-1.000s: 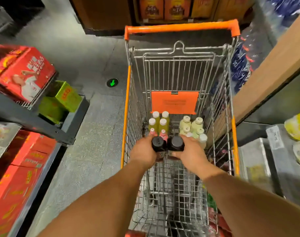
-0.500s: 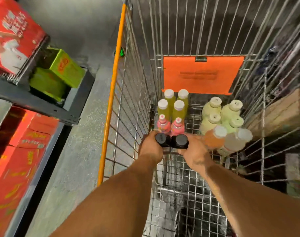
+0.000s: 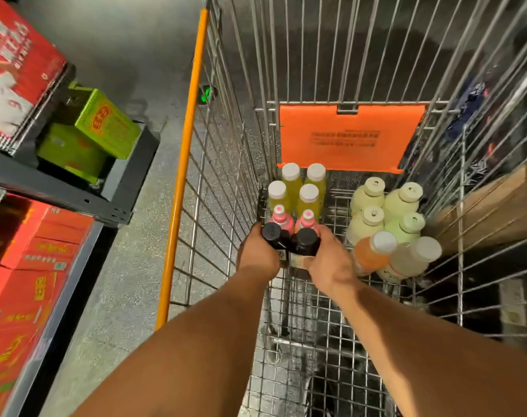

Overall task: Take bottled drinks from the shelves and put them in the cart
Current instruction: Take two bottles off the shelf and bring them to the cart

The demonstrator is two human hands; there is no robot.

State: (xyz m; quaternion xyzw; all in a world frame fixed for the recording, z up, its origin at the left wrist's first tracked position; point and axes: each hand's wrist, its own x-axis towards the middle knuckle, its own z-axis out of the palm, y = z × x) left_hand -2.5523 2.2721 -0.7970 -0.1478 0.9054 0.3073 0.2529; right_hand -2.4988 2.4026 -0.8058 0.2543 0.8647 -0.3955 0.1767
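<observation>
At frame centre, the left hand (image 3: 257, 254) and right hand (image 3: 328, 260) each clasped a black-capped bottle (image 3: 271, 233) (likely rigid, weighty) by its body inside the cart (image 3: 178, 188).

Dim aisle, motion-blurred red boxes (image 3: 18, 52) at left, wide-angle bending of edges

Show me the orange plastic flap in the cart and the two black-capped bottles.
Orange plastic flap (image 3: 351, 136): head view, centre of panel.
Left black-capped bottle (image 3: 271, 231): head view, cap top.
Right black-capped bottle (image 3: 305, 240): head view, cap top.
</observation>
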